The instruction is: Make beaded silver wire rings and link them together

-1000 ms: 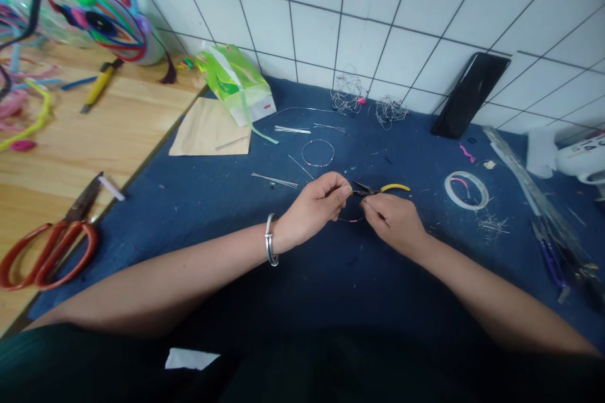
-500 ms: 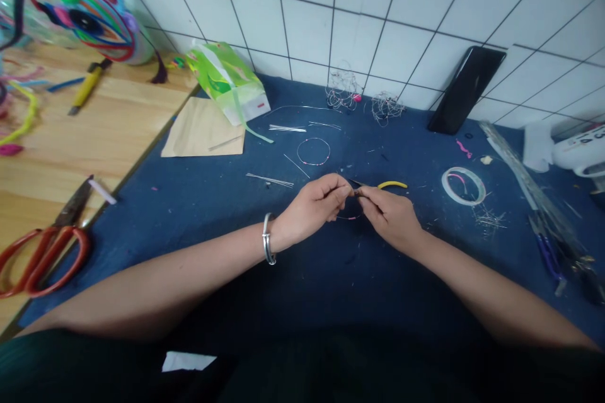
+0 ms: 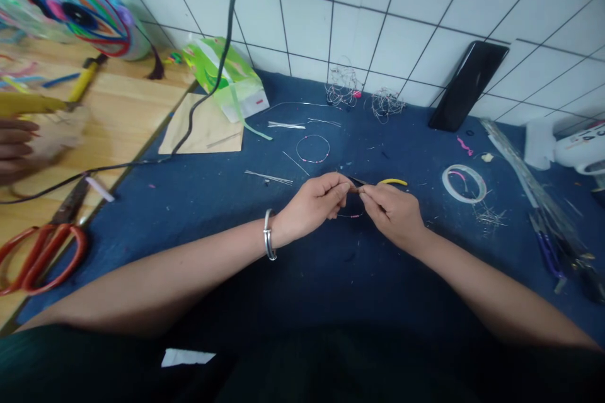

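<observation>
My left hand [image 3: 320, 201], with a silver bangle [image 3: 269, 236] on its wrist, and my right hand [image 3: 393, 211] pinch close together at the middle of the blue mat. Between them they hold a thin beaded wire loop [image 3: 353, 216]; its lower arc with pink beads hangs below my fingers. What lies right at the fingertips is too small to make out. Just behind my right hand, a tool with a yellow handle [image 3: 393, 182] lies partly hidden. A second beaded wire ring [image 3: 312, 148] lies flat beyond my left hand. Several straight wire pieces [image 3: 268, 177] are near it.
At left, another person's hand [image 3: 14, 148] holds a yellow glue gun [image 3: 31, 104]; a black cord [image 3: 208, 94] crosses there. Red-handled scissors [image 3: 51, 252], tangled wire [image 3: 343, 87], a leaning phone [image 3: 467, 85], a tape roll [image 3: 464, 184] and blue-handled pliers [image 3: 547, 249] surround the mat.
Another person's hand with the glue gun has come in at left, and its black cord now hangs across the paper and green packet. My hands have barely moved.
</observation>
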Demonstrator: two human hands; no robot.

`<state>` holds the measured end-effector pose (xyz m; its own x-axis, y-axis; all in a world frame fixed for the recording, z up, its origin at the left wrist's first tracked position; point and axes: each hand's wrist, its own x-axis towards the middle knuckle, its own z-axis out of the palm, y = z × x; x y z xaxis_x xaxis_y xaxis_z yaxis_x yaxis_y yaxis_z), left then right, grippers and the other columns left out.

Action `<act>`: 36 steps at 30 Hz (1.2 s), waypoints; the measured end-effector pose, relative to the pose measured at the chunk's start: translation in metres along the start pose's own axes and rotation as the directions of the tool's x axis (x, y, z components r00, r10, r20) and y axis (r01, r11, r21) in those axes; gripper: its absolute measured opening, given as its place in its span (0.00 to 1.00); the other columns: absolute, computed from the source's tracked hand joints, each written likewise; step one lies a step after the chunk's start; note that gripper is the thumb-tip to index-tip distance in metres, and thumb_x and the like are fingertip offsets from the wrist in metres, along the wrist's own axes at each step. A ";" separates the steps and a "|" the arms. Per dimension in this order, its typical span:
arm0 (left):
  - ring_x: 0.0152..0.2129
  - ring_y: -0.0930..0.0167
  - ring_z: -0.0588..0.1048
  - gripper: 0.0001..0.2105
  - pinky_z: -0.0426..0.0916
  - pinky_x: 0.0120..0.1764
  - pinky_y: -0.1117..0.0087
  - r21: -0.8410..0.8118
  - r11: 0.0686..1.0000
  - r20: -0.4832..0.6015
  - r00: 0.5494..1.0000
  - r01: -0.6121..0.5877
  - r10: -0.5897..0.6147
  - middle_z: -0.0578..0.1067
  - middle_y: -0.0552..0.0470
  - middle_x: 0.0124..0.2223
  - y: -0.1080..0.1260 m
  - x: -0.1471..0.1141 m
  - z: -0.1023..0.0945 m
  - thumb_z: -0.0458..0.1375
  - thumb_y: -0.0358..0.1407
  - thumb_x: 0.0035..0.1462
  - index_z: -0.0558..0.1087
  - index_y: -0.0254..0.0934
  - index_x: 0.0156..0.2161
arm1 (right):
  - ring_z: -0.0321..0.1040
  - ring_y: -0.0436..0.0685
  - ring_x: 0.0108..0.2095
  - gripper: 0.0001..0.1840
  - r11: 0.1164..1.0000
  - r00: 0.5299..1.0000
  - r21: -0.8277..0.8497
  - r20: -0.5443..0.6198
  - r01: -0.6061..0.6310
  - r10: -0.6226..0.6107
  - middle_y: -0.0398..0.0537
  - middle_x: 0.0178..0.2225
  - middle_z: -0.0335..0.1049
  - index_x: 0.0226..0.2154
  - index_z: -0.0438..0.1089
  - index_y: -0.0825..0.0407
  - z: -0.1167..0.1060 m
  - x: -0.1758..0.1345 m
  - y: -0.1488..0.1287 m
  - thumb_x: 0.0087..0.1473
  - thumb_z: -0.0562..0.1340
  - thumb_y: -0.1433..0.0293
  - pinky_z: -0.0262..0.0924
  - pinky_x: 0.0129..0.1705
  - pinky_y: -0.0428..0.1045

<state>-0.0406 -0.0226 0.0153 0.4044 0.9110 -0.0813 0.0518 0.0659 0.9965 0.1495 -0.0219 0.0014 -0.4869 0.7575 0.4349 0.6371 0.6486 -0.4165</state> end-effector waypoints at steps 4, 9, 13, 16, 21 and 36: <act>0.18 0.80 0.62 0.09 0.62 0.23 0.75 -0.004 1.000 0.022 1.000 0.021 -0.021 0.65 0.55 0.26 0.001 0.000 0.001 0.49 0.37 0.62 0.67 0.34 0.36 | 0.70 0.53 0.37 0.13 0.996 0.999 -0.082 0.012 0.034 -0.033 0.47 0.35 0.74 0.42 0.70 0.50 0.002 -0.001 0.004 0.57 0.53 0.72 0.65 0.41 0.49; 0.17 0.81 0.62 0.09 0.62 0.23 0.76 -0.051 0.998 0.021 0.999 0.042 -0.041 0.66 0.55 0.27 -0.001 0.001 0.004 0.49 0.38 0.61 0.68 0.35 0.37 | 0.70 0.54 0.36 0.15 0.977 0.997 -0.203 0.036 0.068 -0.062 0.48 0.34 0.74 0.43 0.70 0.53 0.004 -0.003 0.007 0.57 0.52 0.72 0.64 0.40 0.50; 0.16 0.81 0.62 0.08 0.62 0.22 0.76 -0.130 0.990 0.003 0.998 0.060 -0.060 0.66 0.55 0.26 -0.003 0.003 0.005 0.50 0.37 0.61 0.68 0.35 0.36 | 0.69 0.54 0.36 0.15 0.965 0.996 -0.247 0.026 0.086 -0.082 0.49 0.35 0.74 0.44 0.69 0.53 0.004 -0.004 0.007 0.58 0.52 0.72 0.64 0.41 0.50; 0.16 0.81 0.62 0.07 0.61 0.22 0.76 -0.163 0.984 0.004 0.998 0.069 -0.069 0.65 0.55 0.26 -0.003 0.003 0.006 0.50 0.37 0.61 0.68 0.35 0.35 | 0.69 0.54 0.35 0.15 0.948 0.995 -0.303 0.040 0.098 -0.090 0.49 0.33 0.74 0.44 0.69 0.53 0.004 -0.004 0.007 0.58 0.51 0.72 0.64 0.38 0.49; 0.16 0.81 0.62 0.07 0.61 0.22 0.76 -0.189 0.980 0.010 0.998 0.063 -0.063 0.66 0.55 0.26 -0.003 0.003 0.007 0.51 0.36 0.60 0.66 0.35 0.33 | 0.69 0.55 0.34 0.16 0.919 0.992 -0.377 0.084 0.116 -0.091 0.50 0.33 0.73 0.46 0.68 0.55 0.005 -0.004 0.009 0.58 0.51 0.72 0.63 0.36 0.50; 0.12 0.83 0.58 0.09 0.58 0.18 0.78 -0.246 0.955 0.031 0.986 0.169 -0.166 0.62 0.59 0.21 -0.005 0.008 0.001 0.55 0.35 0.58 0.65 0.34 0.27 | 0.69 0.53 0.36 0.12 0.992 0.997 -0.097 0.024 0.075 -0.073 0.50 0.34 0.73 0.41 0.69 0.57 0.008 0.001 0.003 0.57 0.54 0.73 0.63 0.40 0.48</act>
<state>-0.0367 -0.0157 0.0098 0.4183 0.8743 -0.2462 -0.1068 0.3165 0.9425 0.1462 -0.0190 -0.0062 -0.5459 0.7098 0.4451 0.6540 0.6931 -0.3032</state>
